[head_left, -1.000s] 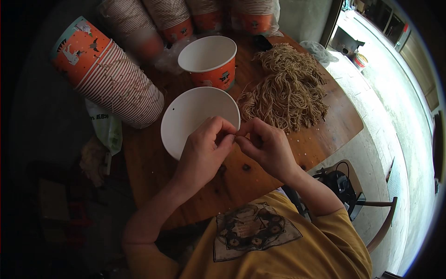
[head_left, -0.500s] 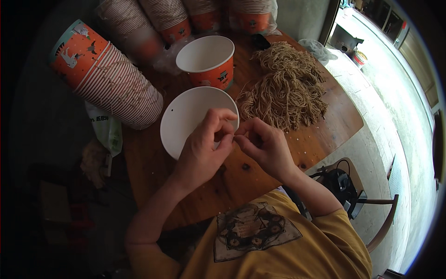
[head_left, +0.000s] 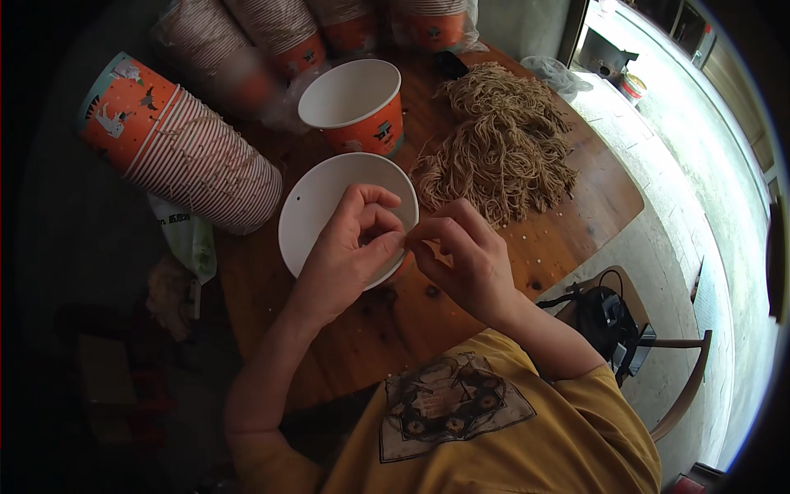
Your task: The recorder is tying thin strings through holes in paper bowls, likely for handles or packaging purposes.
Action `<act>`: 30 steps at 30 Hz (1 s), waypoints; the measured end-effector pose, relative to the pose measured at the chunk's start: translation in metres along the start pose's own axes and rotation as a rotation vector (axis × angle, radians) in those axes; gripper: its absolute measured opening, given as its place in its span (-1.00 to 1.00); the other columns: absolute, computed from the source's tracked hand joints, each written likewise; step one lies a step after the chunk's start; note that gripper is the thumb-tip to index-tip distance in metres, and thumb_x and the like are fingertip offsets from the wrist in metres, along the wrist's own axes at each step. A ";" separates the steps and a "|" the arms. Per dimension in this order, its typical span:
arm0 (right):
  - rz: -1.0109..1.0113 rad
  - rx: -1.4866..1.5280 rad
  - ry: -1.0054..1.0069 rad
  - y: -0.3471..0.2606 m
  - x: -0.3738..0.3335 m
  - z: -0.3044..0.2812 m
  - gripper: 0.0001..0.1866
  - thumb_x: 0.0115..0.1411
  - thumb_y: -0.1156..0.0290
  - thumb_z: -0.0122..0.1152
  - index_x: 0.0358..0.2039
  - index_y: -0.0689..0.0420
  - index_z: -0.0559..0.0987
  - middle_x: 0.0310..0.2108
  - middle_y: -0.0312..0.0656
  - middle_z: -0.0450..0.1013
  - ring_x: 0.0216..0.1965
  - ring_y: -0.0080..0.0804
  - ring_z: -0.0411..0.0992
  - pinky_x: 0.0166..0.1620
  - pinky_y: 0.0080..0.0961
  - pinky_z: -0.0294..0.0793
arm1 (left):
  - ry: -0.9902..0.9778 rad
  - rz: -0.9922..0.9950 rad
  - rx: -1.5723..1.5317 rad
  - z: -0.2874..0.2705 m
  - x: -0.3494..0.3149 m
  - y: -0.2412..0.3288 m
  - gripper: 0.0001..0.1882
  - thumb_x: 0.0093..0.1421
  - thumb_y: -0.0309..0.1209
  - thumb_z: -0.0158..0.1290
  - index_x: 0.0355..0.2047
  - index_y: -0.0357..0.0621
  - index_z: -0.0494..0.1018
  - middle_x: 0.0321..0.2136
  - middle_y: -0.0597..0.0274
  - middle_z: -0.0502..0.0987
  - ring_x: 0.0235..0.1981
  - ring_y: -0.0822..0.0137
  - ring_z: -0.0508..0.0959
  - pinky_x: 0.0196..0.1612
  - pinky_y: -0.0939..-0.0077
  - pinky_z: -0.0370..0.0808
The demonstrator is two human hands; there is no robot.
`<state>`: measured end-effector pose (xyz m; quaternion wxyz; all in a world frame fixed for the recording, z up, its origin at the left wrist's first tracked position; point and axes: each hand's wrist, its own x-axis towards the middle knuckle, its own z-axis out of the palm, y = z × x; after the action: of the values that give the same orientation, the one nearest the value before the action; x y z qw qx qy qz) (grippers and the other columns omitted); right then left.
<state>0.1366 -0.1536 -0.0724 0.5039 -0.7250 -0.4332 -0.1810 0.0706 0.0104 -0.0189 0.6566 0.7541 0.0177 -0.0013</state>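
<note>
A paper bucket (head_left: 317, 198), white inside with a small dark hole near its left rim, sits on the wooden table before me. Over its right side is my left hand (head_left: 346, 255), thumb and fingers bent in a pinch. My right hand (head_left: 471, 262) meets it just outside the rim, its fingers curled and their tips closed by my left thumb. Whatever lies between the fingertips is too small to make out. Behind stands another paper bucket (head_left: 372, 130), orange with printed figures. A heap of tan cords (head_left: 502, 156) lies to the right.
A long nested stack of orange buckets (head_left: 206, 160) leans at the left. More stacks in clear plastic (head_left: 276, 33) stand along the back. Small white bits dot the tabletop (head_left: 362, 337). Right of the table, a chair (head_left: 687, 387) carries a black bag (head_left: 605, 317).
My right hand has turned, its knuckles higher and its fingers more upright. Both hands stay together by the bucket's rim. The whole view has shifted slightly.
</note>
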 end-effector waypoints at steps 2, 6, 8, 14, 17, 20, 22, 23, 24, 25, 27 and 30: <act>-0.092 -0.083 0.017 0.000 0.000 -0.002 -0.78 -0.04 0.47 0.29 -0.33 0.05 0.51 -0.44 -0.30 0.29 -0.44 -0.40 0.38 -0.49 -0.52 0.43 | 0.014 -0.002 0.027 0.000 0.000 0.000 -0.68 0.20 -0.57 0.00 -0.06 -0.21 0.20 -0.36 0.34 0.45 -0.26 0.59 0.41 -0.07 0.63 0.34; -0.283 -0.347 -0.046 -0.006 0.004 -0.011 -0.75 -0.10 0.45 0.32 -0.33 0.05 0.55 -0.45 -0.32 0.33 -0.49 -0.45 0.36 -0.56 -0.54 0.40 | 0.059 0.003 0.082 0.001 -0.001 0.000 -0.71 0.20 -0.58 0.01 -0.09 -0.24 0.21 -0.38 0.33 0.46 -0.29 0.58 0.43 -0.13 0.62 0.38; -0.323 -0.343 -0.087 -0.007 0.007 -0.012 -0.76 -0.08 0.46 0.31 -0.32 0.07 0.54 -0.43 -0.32 0.33 -0.48 -0.45 0.37 -0.55 -0.53 0.41 | 0.077 0.003 0.057 0.003 -0.001 -0.001 -0.71 0.20 -0.59 0.01 -0.09 -0.23 0.21 -0.38 0.32 0.47 -0.28 0.57 0.43 -0.15 0.62 0.39; -0.187 -0.168 -0.160 -0.003 0.019 -0.010 -0.81 -0.04 0.44 0.24 -0.36 0.08 0.49 -0.41 -0.29 0.27 -0.40 -0.40 0.42 -0.51 -0.48 0.46 | 0.118 0.121 0.118 0.013 -0.004 -0.009 -0.71 0.19 -0.63 -0.01 -0.10 -0.21 0.21 -0.36 0.27 0.46 -0.30 0.53 0.46 -0.19 0.60 0.42; -0.017 0.081 -0.121 0.000 0.019 -0.004 -0.86 -0.09 0.55 0.23 -0.48 0.14 0.45 -0.47 -0.22 0.30 -0.54 -0.39 0.36 -0.51 -0.50 0.40 | 0.107 0.149 0.165 0.013 -0.004 -0.009 -0.71 0.18 -0.64 -0.02 -0.10 -0.21 0.21 -0.35 0.26 0.44 -0.32 0.51 0.47 -0.21 0.58 0.43; 0.221 0.267 -0.195 -0.001 0.023 -0.006 -0.92 -0.06 0.55 0.17 -0.52 0.18 0.44 -0.52 -0.30 0.28 -0.52 -0.58 0.31 -0.45 -0.61 0.32 | 0.110 0.205 0.238 0.016 -0.005 -0.008 -0.71 0.17 -0.65 -0.03 -0.11 -0.21 0.21 -0.36 0.25 0.43 -0.33 0.50 0.47 -0.25 0.57 0.44; 0.509 0.483 -0.261 0.003 0.022 -0.007 -0.87 -0.01 0.46 0.19 -0.45 0.22 0.48 -0.47 -0.31 0.34 -0.53 -0.56 0.35 -0.41 -0.61 0.36 | 0.120 0.264 0.289 0.018 -0.005 -0.007 -0.71 0.17 -0.65 -0.04 -0.11 -0.21 0.20 -0.37 0.25 0.43 -0.33 0.49 0.47 -0.27 0.57 0.44; 0.508 0.482 -0.263 0.004 0.022 -0.008 -0.87 -0.01 0.46 0.19 -0.45 0.22 0.48 -0.47 -0.31 0.34 -0.53 -0.56 0.35 -0.41 -0.61 0.36 | 0.132 0.268 0.304 0.019 -0.005 -0.006 -0.70 0.17 -0.65 -0.04 -0.11 -0.20 0.20 -0.39 0.26 0.43 -0.34 0.49 0.47 -0.28 0.57 0.44; 0.587 0.576 -0.289 0.004 0.022 -0.009 -0.87 0.02 0.44 0.19 -0.43 0.22 0.49 -0.47 -0.33 0.34 -0.53 -0.61 0.31 -0.41 -0.66 0.32 | 0.144 0.272 0.319 0.019 -0.005 -0.005 -0.70 0.16 -0.65 -0.04 -0.11 -0.20 0.20 -0.40 0.27 0.43 -0.34 0.49 0.47 -0.29 0.57 0.44; 0.665 0.671 -0.316 0.005 0.022 -0.010 -0.87 0.05 0.43 0.19 -0.42 0.21 0.50 -0.47 -0.35 0.33 -0.53 -0.66 0.28 -0.40 -0.71 0.29 | 0.146 0.272 0.318 0.018 -0.005 -0.005 -0.70 0.16 -0.65 -0.04 -0.11 -0.20 0.20 -0.40 0.27 0.43 -0.34 0.49 0.47 -0.29 0.57 0.44; 0.655 0.688 -0.292 0.010 0.016 -0.008 -0.88 0.07 0.43 0.20 -0.41 0.20 0.51 -0.47 -0.36 0.34 -0.53 -0.67 0.29 -0.41 -0.70 0.30 | 0.148 0.198 0.264 0.015 -0.004 -0.003 -0.70 0.15 -0.64 -0.03 -0.12 -0.20 0.21 -0.41 0.28 0.43 -0.35 0.50 0.46 -0.30 0.58 0.44; 0.556 0.575 -0.256 0.004 0.014 -0.011 -0.89 0.07 0.43 0.22 -0.40 0.18 0.51 -0.46 -0.36 0.35 -0.53 -0.65 0.32 -0.43 -0.66 0.33 | 0.149 0.216 0.256 0.013 -0.003 -0.007 -0.70 0.15 -0.63 -0.02 -0.12 -0.20 0.21 -0.42 0.29 0.43 -0.36 0.51 0.46 -0.32 0.59 0.43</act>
<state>0.1496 -0.1576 -0.0609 0.6575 -0.6609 -0.3129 0.1816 0.0678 -0.0015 -0.0274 0.5486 0.8269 -0.0149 0.1227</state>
